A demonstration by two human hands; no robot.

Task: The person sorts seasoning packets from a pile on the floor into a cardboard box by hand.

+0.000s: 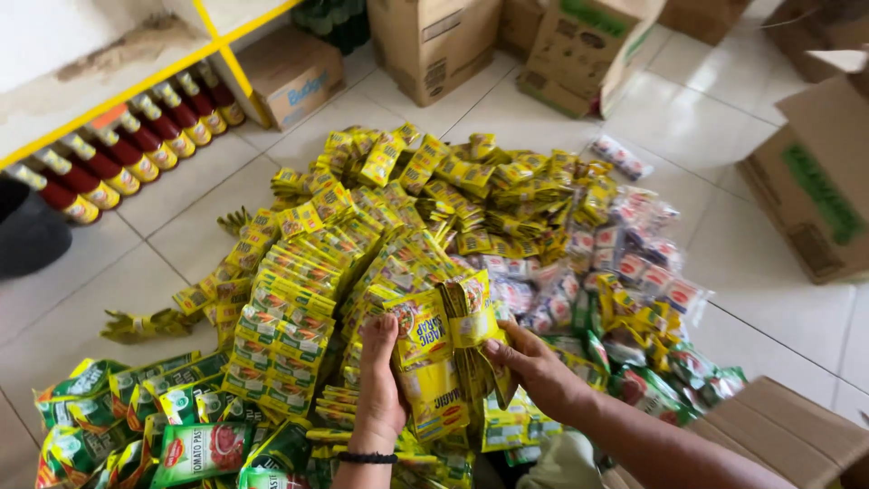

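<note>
My left hand (378, 385) and my right hand (534, 369) together grip a folded strip of yellow sachets (441, 349) above the floor. The left hand clasps its left edge, with a dark band on the wrist. From the right, my other hand's fingers pinch the strip's folded side. Below and beyond lies a large heap of yellow sachet strips (380, 226) spread over the white tiles.
Green tomato paste pouches (181, 426) lie at the lower left. Clear packets with red labels (625, 263) sit to the right of the heap. Red sauce bottles (136, 145) line a yellow shelf at the upper left. Cardboard boxes (434, 41) stand at the back, right and lower right.
</note>
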